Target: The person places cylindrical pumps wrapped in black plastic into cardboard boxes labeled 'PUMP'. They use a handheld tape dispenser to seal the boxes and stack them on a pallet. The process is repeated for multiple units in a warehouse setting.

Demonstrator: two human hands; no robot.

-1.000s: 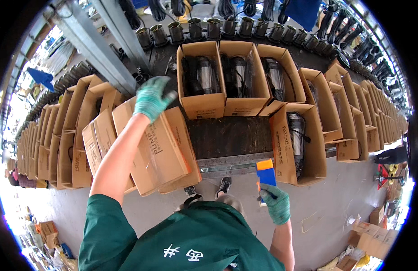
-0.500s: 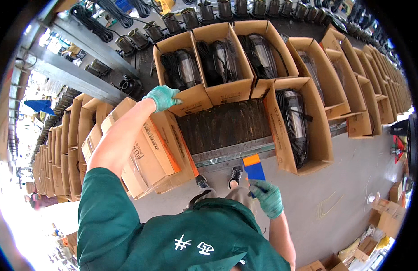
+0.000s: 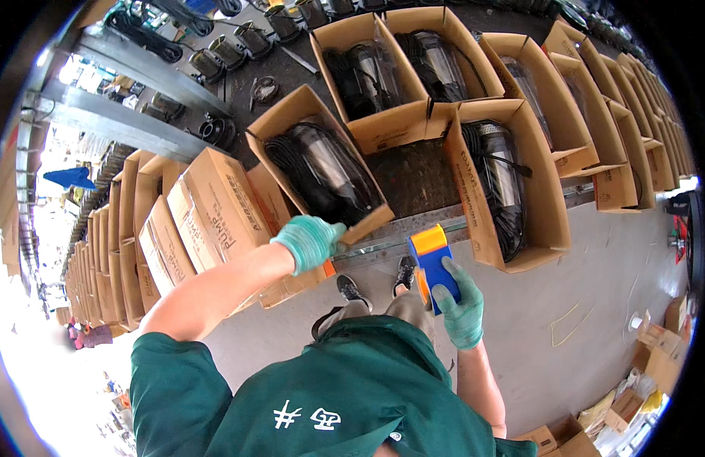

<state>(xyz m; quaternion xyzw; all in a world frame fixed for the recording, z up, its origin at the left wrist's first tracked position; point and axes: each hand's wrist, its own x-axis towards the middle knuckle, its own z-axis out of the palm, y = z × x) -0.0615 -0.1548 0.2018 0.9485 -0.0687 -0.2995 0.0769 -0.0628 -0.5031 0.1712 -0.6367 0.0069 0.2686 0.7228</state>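
My left hand (image 3: 310,244), in a green glove, grips the near end of an open cardboard box (image 3: 370,224). This box sits at an angle on the dark bench and holds a bagged metal pump (image 3: 327,161) with a coiled black cable (image 3: 285,156). In my right hand (image 3: 462,308), also gloved, is a blue tape dispenser (image 3: 436,266) with yellow and orange parts, held in front of my body. To the right of the bench gap stands another open box (image 3: 547,198) with a pump and cable in it.
Closed cartons (image 3: 219,199) are stacked at the left, next to a metal post (image 3: 124,126). More open boxes (image 3: 387,137) with pumps line the bench behind and curve off right. Metal cylinders (image 3: 253,39) stand at the back. Loose cartons (image 3: 661,354) lie on the floor at right.
The box under my left hand has come nearer and turned, parting from the row behind. My left hand has moved toward me with it. The tape dispenser is raised and turned in my right hand.
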